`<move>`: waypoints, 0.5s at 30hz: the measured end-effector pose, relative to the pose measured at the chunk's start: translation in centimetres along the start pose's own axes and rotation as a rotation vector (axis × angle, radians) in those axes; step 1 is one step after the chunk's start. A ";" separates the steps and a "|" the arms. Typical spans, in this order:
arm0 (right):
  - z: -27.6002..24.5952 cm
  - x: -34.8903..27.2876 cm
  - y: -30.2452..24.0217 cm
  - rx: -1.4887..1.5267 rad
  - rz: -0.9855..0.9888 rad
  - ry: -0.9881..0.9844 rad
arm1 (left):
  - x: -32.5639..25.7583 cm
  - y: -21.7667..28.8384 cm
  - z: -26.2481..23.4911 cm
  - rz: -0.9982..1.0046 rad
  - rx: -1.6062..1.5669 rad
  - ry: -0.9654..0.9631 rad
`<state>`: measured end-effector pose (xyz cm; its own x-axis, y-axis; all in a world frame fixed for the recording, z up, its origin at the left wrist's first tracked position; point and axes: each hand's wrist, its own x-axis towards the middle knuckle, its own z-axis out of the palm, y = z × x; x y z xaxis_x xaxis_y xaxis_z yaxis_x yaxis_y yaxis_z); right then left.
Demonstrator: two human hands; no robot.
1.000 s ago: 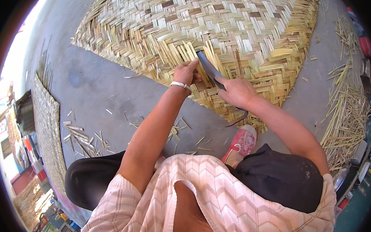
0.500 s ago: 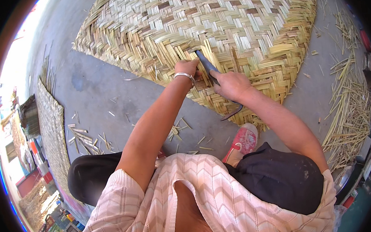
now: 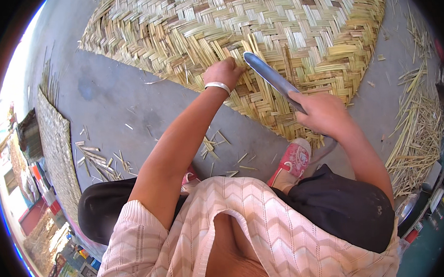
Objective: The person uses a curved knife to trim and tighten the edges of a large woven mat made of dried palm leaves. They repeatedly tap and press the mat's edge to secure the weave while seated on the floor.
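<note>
A woven straw mat lies on the floor in front of me, its near corner pointing towards my feet. My left hand, with a white bracelet at the wrist, is closed on the mat's near left border, fingers curled over a straw strip. In my right hand is a long, round-tipped metal blade, gripped at its lower end. The blade slants up and left above the weave, its tip close to my left fingers. A dark strap or cord trails below my right hand. Short loose strip ends stand up near the tip.
Pink shoes are just below the mat's corner. Cut straw pieces lie scattered on the grey floor. A heap of straw runs along the right side. Another woven mat is at the left.
The blade has come out of the weave and moved right and up with my right hand, showing more of its length. My left hand has stayed at the mat's border, slightly higher.
</note>
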<state>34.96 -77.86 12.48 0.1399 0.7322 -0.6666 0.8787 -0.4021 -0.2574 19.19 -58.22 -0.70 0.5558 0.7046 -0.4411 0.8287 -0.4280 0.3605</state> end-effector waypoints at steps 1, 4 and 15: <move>-0.2 -1.0 0.5 0.123 -0.004 0.013 | -0.1 0.0 0.0 0.015 0.008 0.003; -0.2 -2.4 1.5 0.475 -0.056 0.119 | -0.2 0.1 0.1 0.025 0.014 0.041; 1.6 -2.3 1.2 1.096 -0.133 0.175 | -0.5 3.3 0.9 -0.179 -1.054 -0.242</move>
<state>34.98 -80.88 12.56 0.2125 0.8380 -0.5026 0.0257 -0.5189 -0.8544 21.70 -60.54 -0.04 0.5268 0.5295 -0.6649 0.4907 0.4494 0.7465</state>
